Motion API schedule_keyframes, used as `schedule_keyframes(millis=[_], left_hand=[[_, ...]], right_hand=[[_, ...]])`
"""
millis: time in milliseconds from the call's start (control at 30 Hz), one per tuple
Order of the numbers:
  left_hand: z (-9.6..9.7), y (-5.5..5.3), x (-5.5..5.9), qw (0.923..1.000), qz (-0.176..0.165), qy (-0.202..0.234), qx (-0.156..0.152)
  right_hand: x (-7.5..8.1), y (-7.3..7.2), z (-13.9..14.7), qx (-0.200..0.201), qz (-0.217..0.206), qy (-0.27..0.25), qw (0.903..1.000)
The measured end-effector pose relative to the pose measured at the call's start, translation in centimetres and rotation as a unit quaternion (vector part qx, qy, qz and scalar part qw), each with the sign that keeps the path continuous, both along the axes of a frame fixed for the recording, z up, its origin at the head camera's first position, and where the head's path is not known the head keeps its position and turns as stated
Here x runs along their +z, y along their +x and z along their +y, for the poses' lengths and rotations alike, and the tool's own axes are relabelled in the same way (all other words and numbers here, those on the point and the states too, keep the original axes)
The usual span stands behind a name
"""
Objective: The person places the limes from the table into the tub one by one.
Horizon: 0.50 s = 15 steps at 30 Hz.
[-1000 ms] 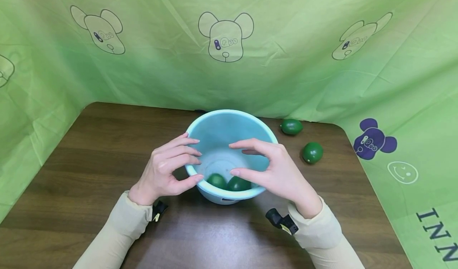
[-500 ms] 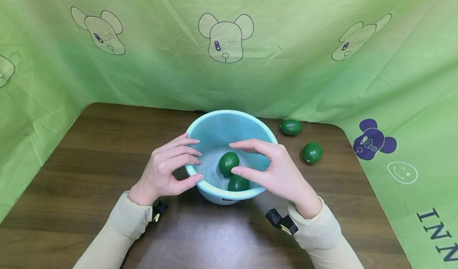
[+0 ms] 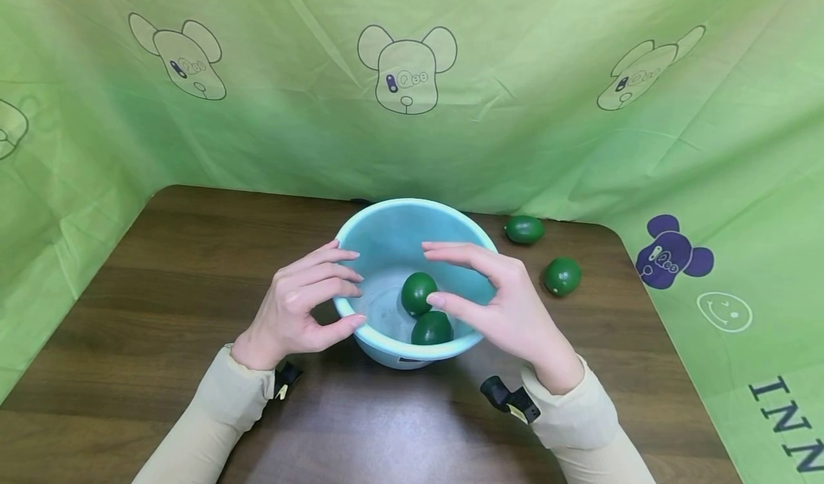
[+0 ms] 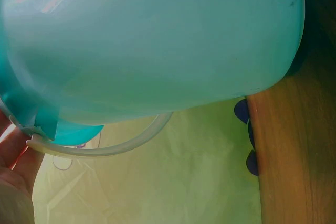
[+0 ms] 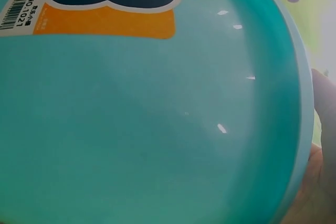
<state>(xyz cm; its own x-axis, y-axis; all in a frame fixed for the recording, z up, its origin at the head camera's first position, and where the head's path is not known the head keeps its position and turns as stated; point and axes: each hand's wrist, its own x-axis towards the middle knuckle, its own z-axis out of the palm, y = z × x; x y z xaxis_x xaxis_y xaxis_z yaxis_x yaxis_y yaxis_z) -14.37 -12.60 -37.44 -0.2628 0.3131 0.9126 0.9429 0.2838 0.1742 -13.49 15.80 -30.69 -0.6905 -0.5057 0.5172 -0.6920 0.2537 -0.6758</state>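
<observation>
A light blue bucket [image 3: 360, 234] stands on the table. In it lie two dark green limes: one lime [image 3: 418, 292] near the middle, the other lime [image 3: 433, 328] against the front wall. My left hand [image 3: 309, 305] holds the bucket's left rim, its fingers bent over the edge and its thumb at the front. The left wrist view shows fingers beside the pale bucket handle [image 4: 105, 149]. Over the right side of the opening is my right hand [image 3: 502, 291], thumb and fingers spread apart, nothing between them. Its thumb tip overlaps the middle lime's edge in the head view.
Two more limes are on the table to the right of the bucket: a far lime [image 3: 524, 229] and a nearer lime [image 3: 562, 277]. A green printed curtain [image 3: 309, 141] hangs along the back and sides of the brown table [image 3: 193, 269]. A label [image 5: 110, 3] is on the bucket's outside.
One lime has rolled from the bucket's front left to near its middle, then slightly right. My right hand has shifted a little right and its fingers have spread. The left hand has stayed put.
</observation>
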Motion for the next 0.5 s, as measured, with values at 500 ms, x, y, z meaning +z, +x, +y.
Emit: schedule_keyframes(millis=[500], left_hand=[[0.11,0.11,-0.08,1.0,0.003,0.003,0.002]], right_hand=[[0.67,-0.03,0.79,-0.024,0.008,-0.017,0.9995]])
